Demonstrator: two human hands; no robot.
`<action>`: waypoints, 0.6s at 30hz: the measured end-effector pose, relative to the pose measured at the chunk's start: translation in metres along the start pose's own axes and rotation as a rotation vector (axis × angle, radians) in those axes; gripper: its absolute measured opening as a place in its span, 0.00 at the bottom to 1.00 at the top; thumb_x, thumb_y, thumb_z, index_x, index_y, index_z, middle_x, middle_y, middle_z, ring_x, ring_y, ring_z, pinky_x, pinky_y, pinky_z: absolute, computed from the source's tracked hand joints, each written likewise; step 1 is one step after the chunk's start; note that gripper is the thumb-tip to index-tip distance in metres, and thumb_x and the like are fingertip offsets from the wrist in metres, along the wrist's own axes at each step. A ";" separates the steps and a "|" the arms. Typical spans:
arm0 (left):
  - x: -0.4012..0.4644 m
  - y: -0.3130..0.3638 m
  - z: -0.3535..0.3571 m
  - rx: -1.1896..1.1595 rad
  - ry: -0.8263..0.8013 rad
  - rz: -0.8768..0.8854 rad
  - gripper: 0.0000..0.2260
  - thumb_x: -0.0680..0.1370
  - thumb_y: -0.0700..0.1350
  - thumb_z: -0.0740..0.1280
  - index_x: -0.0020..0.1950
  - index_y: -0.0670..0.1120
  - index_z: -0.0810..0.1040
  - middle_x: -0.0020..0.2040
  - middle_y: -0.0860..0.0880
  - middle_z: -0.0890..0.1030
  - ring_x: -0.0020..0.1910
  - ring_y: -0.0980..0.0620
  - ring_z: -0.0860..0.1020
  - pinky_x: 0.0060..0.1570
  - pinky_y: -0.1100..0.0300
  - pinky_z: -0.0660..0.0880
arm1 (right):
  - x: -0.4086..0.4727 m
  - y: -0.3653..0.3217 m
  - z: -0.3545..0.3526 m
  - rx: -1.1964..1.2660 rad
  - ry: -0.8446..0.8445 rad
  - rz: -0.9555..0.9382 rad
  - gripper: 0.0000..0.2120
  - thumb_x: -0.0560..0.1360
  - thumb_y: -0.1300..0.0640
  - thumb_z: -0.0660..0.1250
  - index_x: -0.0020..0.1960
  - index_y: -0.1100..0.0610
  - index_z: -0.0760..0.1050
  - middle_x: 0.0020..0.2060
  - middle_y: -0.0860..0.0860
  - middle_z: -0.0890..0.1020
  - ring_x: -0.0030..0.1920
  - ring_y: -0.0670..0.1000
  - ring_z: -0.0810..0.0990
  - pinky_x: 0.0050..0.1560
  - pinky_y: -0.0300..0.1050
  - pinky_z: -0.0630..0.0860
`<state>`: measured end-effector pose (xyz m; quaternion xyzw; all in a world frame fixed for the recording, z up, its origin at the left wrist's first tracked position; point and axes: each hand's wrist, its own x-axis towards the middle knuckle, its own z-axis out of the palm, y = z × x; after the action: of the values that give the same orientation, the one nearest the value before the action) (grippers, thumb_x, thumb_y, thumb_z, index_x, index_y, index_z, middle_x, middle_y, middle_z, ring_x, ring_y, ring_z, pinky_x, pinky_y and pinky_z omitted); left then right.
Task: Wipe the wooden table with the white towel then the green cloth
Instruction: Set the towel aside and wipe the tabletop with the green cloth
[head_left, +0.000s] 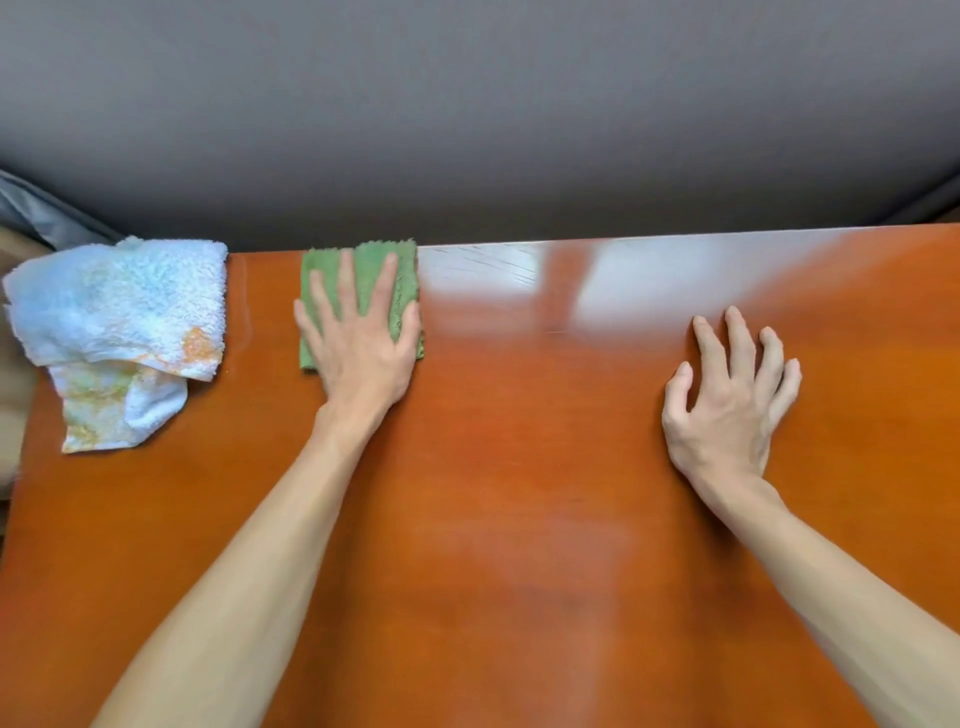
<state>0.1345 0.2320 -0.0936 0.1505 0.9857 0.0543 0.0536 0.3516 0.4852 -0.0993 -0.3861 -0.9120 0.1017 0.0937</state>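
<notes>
The green cloth (405, 291) lies folded flat at the far edge of the wooden table (519, 493), left of centre. My left hand (361, 343) presses flat on top of it with fingers spread, covering most of it. The white towel (114, 322), crumpled and stained orange-yellow, sits at the table's far left corner, untouched. My right hand (730, 400) rests on the bare tabletop to the right, fingers apart and slightly arched, holding nothing.
A grey wall or panel (467, 130) rises directly behind the table's far edge. The glossy orange-brown tabletop reflects light at the far right. Grey fabric (47, 208) shows beyond the left corner.
</notes>
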 end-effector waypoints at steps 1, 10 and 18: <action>-0.015 0.000 0.002 -0.004 0.008 -0.037 0.27 0.81 0.63 0.47 0.80 0.61 0.51 0.82 0.46 0.50 0.80 0.37 0.47 0.75 0.34 0.45 | 0.000 0.000 0.000 0.003 -0.002 0.000 0.25 0.78 0.50 0.54 0.75 0.51 0.66 0.77 0.53 0.64 0.77 0.61 0.58 0.76 0.65 0.49; -0.108 0.117 0.033 0.024 0.018 0.022 0.26 0.80 0.61 0.49 0.79 0.61 0.55 0.81 0.44 0.53 0.78 0.32 0.51 0.71 0.28 0.50 | -0.002 -0.001 0.001 0.010 -0.025 -0.004 0.24 0.79 0.53 0.55 0.75 0.52 0.66 0.77 0.55 0.63 0.76 0.65 0.58 0.75 0.68 0.49; -0.078 0.227 0.043 0.085 0.015 0.338 0.25 0.80 0.63 0.47 0.79 0.63 0.56 0.81 0.46 0.55 0.79 0.34 0.52 0.71 0.29 0.52 | 0.002 0.001 -0.001 0.143 0.036 0.027 0.25 0.79 0.55 0.50 0.74 0.56 0.68 0.75 0.54 0.68 0.75 0.64 0.63 0.75 0.68 0.53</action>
<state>0.2794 0.4279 -0.1012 0.3158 0.9481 0.0221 0.0298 0.3515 0.4873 -0.0980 -0.3926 -0.8952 0.1609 0.1363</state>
